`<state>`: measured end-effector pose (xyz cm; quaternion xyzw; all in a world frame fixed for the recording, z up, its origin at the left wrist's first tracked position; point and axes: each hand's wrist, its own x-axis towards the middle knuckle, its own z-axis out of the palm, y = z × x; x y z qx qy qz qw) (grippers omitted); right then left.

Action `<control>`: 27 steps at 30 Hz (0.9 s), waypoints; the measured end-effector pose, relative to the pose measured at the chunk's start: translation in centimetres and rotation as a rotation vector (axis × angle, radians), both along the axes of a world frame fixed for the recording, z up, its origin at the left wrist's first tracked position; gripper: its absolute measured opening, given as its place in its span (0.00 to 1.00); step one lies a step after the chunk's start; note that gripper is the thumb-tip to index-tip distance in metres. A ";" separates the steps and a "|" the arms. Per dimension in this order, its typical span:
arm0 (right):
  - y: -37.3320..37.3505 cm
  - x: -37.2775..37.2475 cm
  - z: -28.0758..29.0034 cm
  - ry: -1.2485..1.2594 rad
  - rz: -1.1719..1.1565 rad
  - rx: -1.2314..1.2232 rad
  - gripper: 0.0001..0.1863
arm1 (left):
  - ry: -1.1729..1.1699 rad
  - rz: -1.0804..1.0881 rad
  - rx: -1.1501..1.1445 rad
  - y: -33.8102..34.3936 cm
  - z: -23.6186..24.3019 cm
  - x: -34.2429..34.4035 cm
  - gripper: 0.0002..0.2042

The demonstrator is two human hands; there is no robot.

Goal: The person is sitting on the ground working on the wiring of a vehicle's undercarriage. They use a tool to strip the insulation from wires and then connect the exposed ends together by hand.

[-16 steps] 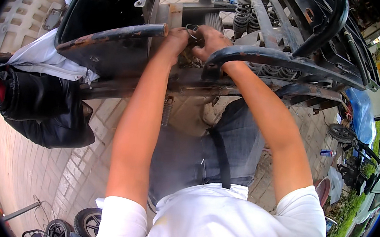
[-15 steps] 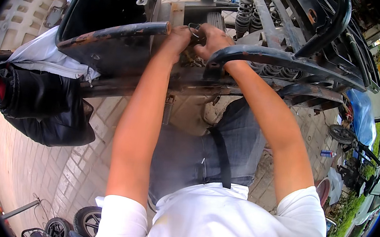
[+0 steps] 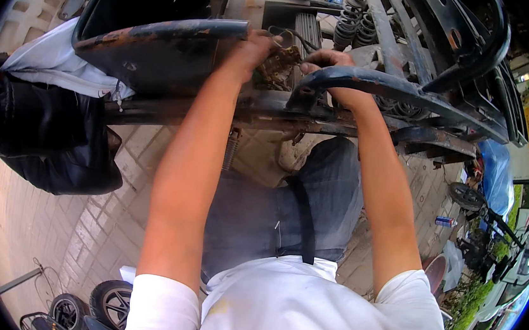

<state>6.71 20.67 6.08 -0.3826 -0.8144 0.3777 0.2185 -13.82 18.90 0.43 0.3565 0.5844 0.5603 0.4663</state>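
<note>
Both hands work on a small brass-coloured fitting (image 3: 279,63) at upper centre of the frame, wedged between two frame tubes. Left hand (image 3: 250,49) curls its fingers onto the fitting's left side, a pinch-like closed grip; a thin dark wire (image 3: 290,35) loops just above it. Right hand (image 3: 331,66) wraps near the end of a curved blue-black tube (image 3: 399,89), fingers partly hidden behind it, so whether it also pinches the fitting I cannot tell. Step looks like loosening or seating that fitting; judged next move calls for fine finger torque in a cramped gap, steadying with the right.

Materials: painted steel tubes, rusty and chipped, round in section; left tube (image 3: 163,31) runs toward upper left. Coiled black springs (image 3: 348,23) sit at upper centre, ridged. Glossy black seat cushion (image 3: 44,137) at left, soft, with white cloth (image 3: 51,65) draped above it. Paving bricks (image 3: 99,225) below, matte. Small wheels (image 3: 111,303) at lower left.
</note>
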 end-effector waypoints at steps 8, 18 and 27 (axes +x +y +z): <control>0.8 -1.0 0.9 -0.316 0.265 -0.033 0.16 | 0.102 0.088 -0.051 2.0 -1.0 0.6 0.11; 0.9 -3.1 1.4 -0.536 0.356 0.067 0.16 | 0.088 0.015 -0.033 2.4 -0.6 0.7 0.10; 1.5 -2.2 0.5 -0.362 0.441 -0.242 0.20 | 0.199 0.069 -0.049 0.7 1.5 1.4 0.13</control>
